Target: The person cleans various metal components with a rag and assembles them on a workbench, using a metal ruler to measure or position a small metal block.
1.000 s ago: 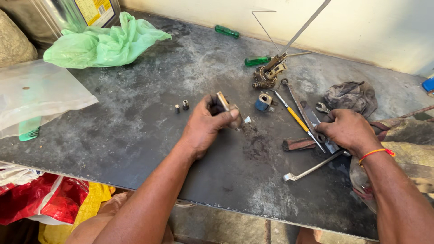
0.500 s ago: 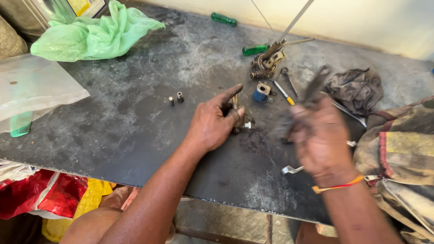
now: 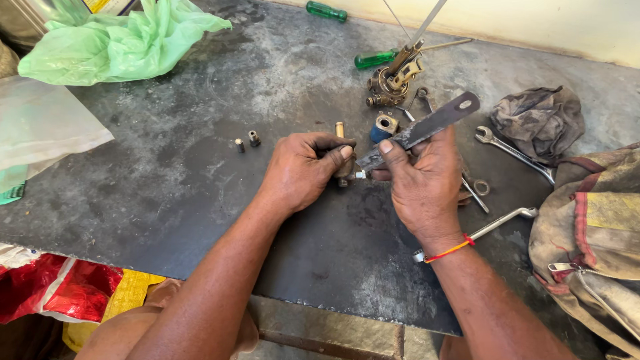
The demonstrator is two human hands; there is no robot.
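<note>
Brass-coloured, a small cylindrical metal fitting (image 3: 344, 167) sits mid-bench on the dark steel worktop (image 3: 167, 187), pinched by the left hand's (image 3: 303, 170) curled fingers, while at its three o'clock the right hand (image 3: 423, 180) grips a flat grey metal blade (image 3: 420, 130) between thumb and fingers.

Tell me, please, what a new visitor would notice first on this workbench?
First, the two hands at the centre: the right hand holds a flat metal blade to a small brass part gripped by the left hand. Next, the crumpled green plastic bag at the far left corner, then a dirty rag at the right.
</note>
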